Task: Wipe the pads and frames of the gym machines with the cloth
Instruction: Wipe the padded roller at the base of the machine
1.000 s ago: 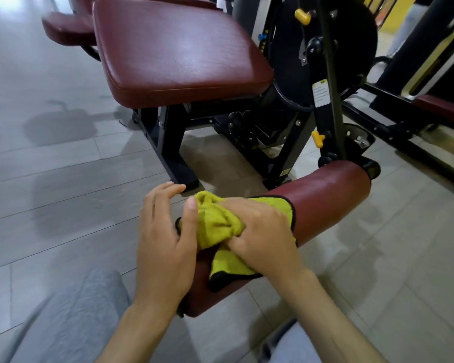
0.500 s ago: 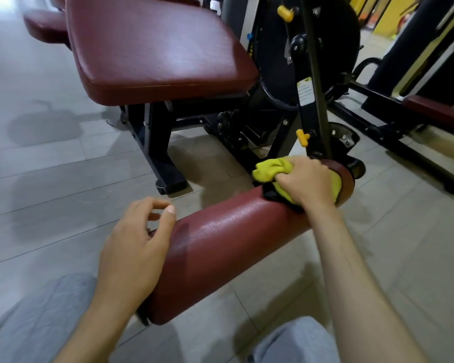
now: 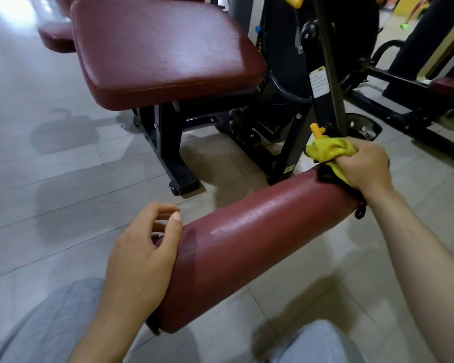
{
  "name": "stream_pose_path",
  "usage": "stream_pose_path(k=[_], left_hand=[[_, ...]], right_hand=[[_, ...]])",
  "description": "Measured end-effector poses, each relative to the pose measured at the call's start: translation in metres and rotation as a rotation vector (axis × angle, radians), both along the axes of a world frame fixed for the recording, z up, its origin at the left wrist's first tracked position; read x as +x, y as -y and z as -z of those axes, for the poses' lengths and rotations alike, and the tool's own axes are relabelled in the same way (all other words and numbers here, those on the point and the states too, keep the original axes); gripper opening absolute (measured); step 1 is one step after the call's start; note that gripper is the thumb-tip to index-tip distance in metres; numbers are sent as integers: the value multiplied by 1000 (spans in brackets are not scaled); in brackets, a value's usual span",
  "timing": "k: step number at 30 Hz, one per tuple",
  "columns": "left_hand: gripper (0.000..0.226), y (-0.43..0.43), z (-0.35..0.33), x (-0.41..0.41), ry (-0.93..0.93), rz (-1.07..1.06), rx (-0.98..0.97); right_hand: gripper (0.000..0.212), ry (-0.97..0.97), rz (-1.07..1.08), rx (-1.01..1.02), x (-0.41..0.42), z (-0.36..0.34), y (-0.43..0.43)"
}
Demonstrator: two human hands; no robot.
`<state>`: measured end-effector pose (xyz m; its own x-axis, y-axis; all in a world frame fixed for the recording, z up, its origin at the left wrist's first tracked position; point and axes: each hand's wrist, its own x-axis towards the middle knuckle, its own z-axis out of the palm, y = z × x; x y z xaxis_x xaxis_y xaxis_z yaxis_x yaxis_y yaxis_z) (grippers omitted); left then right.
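A dark red roller pad [image 3: 247,244] runs from the lower middle up to the right, with a damp sheen on its top. My right hand [image 3: 362,166] grips a bunched yellow cloth with a black edge [image 3: 328,149] at the pad's far end, next to the black frame upright [image 3: 328,82]. My left hand [image 3: 144,258] rests against the pad's near end with its fingers loosely curled and nothing in them. A wide dark red seat pad [image 3: 163,48] stands above and behind the roller on black legs [image 3: 168,142].
A yellow adjustment pin [image 3: 317,130] sticks out of the upright just above the cloth. Another machine's black frame [image 3: 393,106] and red pad [image 3: 451,90] lie at the right. Grey tiled floor [image 3: 50,179] spreads to the left. My grey-trousered knees [image 3: 50,323] fill the bottom.
My right hand has slid the cloth along the roller pad from its near end to its far end. My left hand stayed at the near end, off the cloth.
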<state>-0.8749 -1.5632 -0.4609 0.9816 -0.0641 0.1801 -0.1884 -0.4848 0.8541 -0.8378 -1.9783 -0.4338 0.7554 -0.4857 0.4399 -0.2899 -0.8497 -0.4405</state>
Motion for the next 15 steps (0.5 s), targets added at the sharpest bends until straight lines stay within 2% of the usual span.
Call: stream_pose_path(k=[3,7,12,15], left_hand=[[15,1,-2,0,-4,-14,14],[14,3,-3,-1,-3,-29,41],[15,6,-5,-1,-8,-36,59],[20,7,-6,-4,-4,-28,97]], right_hand=[[32,-24,61,39,6,0,5],[30,-129,55,-39,3,3,-15],[37,-122,-96,-127,-20,4,-88],[34,-138,-212,-145,-34,5,-149]])
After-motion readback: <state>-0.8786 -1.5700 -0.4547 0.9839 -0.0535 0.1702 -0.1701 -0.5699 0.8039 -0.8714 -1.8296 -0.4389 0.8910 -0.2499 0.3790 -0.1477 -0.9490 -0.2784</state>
